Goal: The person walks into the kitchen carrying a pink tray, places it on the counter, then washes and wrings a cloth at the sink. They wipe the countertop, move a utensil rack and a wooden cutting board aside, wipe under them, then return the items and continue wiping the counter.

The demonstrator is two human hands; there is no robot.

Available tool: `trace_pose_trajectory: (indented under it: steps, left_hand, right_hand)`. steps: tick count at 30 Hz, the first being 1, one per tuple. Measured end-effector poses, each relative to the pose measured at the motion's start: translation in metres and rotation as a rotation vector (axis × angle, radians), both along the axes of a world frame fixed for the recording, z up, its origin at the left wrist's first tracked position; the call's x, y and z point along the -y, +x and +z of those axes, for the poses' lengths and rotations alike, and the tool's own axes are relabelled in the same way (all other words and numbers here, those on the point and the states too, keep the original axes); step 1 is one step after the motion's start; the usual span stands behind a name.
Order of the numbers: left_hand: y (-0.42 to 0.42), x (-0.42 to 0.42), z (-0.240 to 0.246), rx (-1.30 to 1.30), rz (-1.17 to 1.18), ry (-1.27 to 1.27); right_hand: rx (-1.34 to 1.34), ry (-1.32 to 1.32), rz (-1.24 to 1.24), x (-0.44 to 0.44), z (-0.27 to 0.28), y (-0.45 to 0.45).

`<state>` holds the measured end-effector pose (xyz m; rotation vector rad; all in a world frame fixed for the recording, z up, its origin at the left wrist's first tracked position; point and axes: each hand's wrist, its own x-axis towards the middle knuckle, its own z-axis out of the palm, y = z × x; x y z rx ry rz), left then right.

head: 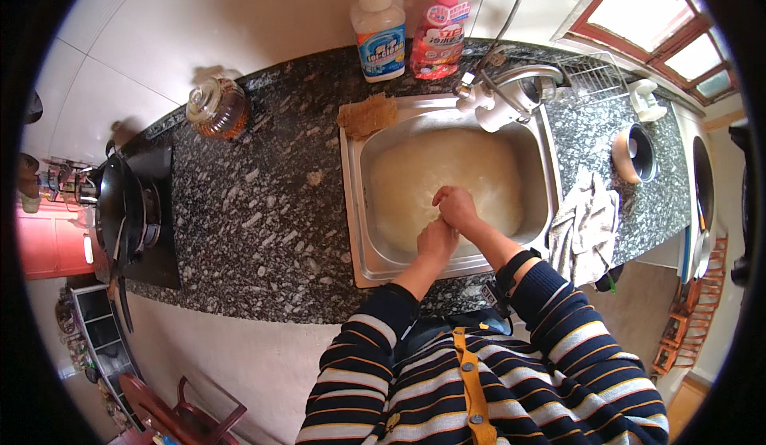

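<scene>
My left hand [437,241] and my right hand [458,208] meet over the near half of a stainless steel sink [354,217]. The right one is the farther from my body, and its curled fingers point left. Both are bent closed against each other; whether anything is pinched between them is hidden. Below them, cloudy, yellowish-white water [431,157] covers the basin's bottom, and nothing under its surface can be made out. A faucet with a white cylindrical body [499,113] stands at the sink's far right corner.
On the granite counter [269,223] stand a white bottle [379,35], a pink pump bottle [440,38] and a glass jar [216,108]. A brown cloth [367,116] lies on the sink's corner. Rightward are a towel [585,223], a pot [626,153] and a wire rack [589,80]; a wok [114,205] is far left.
</scene>
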<state>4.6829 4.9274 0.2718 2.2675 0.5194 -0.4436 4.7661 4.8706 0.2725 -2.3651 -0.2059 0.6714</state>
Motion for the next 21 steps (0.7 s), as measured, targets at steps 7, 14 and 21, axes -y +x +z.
trace_pose_trajectory:
  steps: [7,14,21]
  left_hand:
    - [-0.008,-0.024,0.017,0.198,-0.101,-0.016]
    - [-0.041,-0.075,0.033,0.17,0.467,-0.543]
    - [-0.068,-0.075,0.062,0.086,0.838,-1.017]
  right_hand:
    - [-0.463,0.455,-0.334,0.032,0.034,-0.013]
    - [-0.141,-0.454,0.24,0.107,-0.022,0.027]
    - [0.18,-0.509,0.501,0.054,-0.126,0.044]
